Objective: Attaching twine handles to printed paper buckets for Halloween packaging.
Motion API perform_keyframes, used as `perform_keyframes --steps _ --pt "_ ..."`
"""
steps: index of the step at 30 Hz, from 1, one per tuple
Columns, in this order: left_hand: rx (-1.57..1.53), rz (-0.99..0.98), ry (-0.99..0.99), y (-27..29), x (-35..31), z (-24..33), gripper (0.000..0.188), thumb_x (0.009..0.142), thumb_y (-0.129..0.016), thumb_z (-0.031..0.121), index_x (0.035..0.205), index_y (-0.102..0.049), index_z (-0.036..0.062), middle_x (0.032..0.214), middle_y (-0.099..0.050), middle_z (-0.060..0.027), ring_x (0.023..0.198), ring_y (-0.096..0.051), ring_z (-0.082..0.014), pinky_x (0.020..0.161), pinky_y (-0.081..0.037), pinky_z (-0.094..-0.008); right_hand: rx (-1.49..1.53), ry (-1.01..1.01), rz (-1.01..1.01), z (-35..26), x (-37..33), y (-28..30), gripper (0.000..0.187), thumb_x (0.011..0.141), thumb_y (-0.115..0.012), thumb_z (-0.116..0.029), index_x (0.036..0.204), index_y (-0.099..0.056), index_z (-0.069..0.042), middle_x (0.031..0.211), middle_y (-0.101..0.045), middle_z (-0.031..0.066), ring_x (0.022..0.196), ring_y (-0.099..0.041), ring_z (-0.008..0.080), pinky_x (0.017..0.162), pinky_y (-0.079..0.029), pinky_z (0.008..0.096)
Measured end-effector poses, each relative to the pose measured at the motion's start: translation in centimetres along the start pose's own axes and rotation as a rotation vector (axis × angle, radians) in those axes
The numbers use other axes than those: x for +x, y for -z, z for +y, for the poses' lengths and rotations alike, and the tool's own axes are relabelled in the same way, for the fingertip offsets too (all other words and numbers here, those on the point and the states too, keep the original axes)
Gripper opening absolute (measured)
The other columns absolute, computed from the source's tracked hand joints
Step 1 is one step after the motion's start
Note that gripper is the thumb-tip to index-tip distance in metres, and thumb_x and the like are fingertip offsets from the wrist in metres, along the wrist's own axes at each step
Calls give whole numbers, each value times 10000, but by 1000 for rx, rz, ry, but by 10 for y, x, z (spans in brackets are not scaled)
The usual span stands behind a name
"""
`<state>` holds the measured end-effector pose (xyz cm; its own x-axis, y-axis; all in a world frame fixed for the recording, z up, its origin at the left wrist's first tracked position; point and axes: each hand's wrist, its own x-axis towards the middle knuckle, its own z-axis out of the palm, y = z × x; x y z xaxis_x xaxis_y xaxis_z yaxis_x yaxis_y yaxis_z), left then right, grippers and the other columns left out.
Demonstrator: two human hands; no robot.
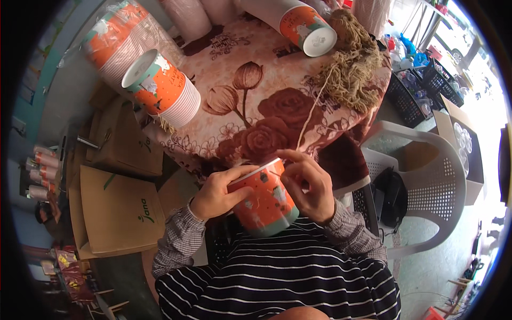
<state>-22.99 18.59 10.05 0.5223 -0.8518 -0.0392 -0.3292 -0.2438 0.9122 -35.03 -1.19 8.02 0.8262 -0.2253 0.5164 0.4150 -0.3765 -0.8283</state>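
Observation:
Over my lap I hold an orange and green paper cup with white figures, its rim toward the table. My left hand is closed on the cup's left side, fingers along the rim and thumb on the outer wall. My right hand is closed at the cup's right side, fingers bent near the rim. A strand of beige twine runs from the right fingers to a tangled twine bundle on the table. The strand's end is hidden by my hand.
A flower-patterned cloth covers the round table. Cup stacks stand at its left, with another stack lying at the back. Cardboard boxes stand on the left. A plastic chair holding a black bag is on the right, near black crates.

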Motion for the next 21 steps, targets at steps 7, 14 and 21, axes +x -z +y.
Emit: perform_keyframes --steps 7,14,21 --pt "57 35 -149 -9 19 0 379 810 -674 37 1178 -594 2 1025 -666 -124 993 -633 -230 860 -496 -325 103 27 -129 15 10 3 61 896 -529 -5 957 -525 -4 937 -668 109 690 -621 133 601 -484 288" --pt "443 475 -462 -16 3 -5 264 771 -691 -15 1024 -618 -1 950 -618 -123 876 -628 -292 778 -504 -330 -305 79 -256 37 30 9 83 877 -580 -88 916 -530 -34 774 -585 154 732 -598 336 636 -471 375" --pt "1020 195 72 -58 -99 -133 363 779 -716 234 1054 -581 38 1041 -603 -85 1073 -530 -296 891 -428 -424 -243 -88 -163 46 33 57 98 899 -559 -123 939 -532 -38 736 -595 169 649 -618 309 584 -475 371"
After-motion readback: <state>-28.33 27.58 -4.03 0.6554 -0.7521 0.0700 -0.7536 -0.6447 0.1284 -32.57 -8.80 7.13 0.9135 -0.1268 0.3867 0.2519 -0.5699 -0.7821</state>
